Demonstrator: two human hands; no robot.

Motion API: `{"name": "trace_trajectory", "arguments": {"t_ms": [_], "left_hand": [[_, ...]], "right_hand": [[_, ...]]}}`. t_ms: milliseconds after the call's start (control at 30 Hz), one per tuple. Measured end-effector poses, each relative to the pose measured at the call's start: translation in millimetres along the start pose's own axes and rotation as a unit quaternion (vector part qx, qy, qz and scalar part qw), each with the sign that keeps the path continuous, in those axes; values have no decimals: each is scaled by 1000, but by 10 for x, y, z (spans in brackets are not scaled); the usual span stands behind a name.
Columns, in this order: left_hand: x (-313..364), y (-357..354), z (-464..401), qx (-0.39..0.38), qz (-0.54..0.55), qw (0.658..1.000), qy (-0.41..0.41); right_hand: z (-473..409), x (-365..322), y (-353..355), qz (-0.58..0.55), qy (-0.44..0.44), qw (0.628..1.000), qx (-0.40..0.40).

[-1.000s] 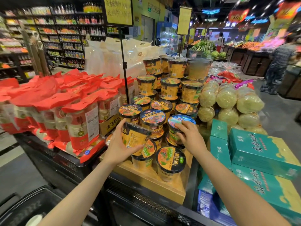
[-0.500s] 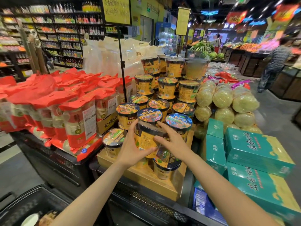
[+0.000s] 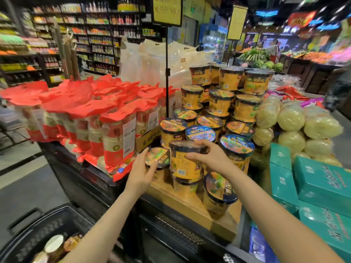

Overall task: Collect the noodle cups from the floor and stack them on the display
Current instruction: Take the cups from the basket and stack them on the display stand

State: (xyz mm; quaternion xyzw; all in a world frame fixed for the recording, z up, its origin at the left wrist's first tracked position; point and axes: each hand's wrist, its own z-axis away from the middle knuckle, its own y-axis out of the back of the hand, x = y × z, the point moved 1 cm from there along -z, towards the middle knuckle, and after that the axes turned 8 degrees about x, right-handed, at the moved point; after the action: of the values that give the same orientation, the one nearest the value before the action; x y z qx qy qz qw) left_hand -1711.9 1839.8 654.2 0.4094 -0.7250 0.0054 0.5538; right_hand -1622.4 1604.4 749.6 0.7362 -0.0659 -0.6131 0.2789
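The tiered noodle-cup display (image 3: 224, 103) rises on a wooden base (image 3: 190, 204). At its front, an upright yellow noodle cup (image 3: 185, 160) sits atop another (lid blurred), the right hand (image 3: 207, 155) grasping its rim. The left hand (image 3: 139, 171), fingers spread, touches a lower cup (image 3: 157, 157).

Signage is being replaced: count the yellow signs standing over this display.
2. One yellow sign on the black pole beside the red packs; a second sign farther back, right of it. More may be hidden.
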Motion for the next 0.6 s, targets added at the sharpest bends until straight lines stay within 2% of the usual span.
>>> {"name": "trace_trajectory", "arguments": {"t_ms": [67,167,333,600], "left_hand": [[-286,74,-95,-33,-22,999,16],[-563,90,-193,-99,-3,995,-24],[-710,200,-322,-112,4,990,-81],[-825,301,-448,-148,9,979,-138]], "right_hand": [[-62,-94,-169,8,10,999,38],[-140,-201,-500,3,20,996,90],[-263,-280,-1108,48,55,981,178],[-278,-231,-1634,96,68,965,234]]}}
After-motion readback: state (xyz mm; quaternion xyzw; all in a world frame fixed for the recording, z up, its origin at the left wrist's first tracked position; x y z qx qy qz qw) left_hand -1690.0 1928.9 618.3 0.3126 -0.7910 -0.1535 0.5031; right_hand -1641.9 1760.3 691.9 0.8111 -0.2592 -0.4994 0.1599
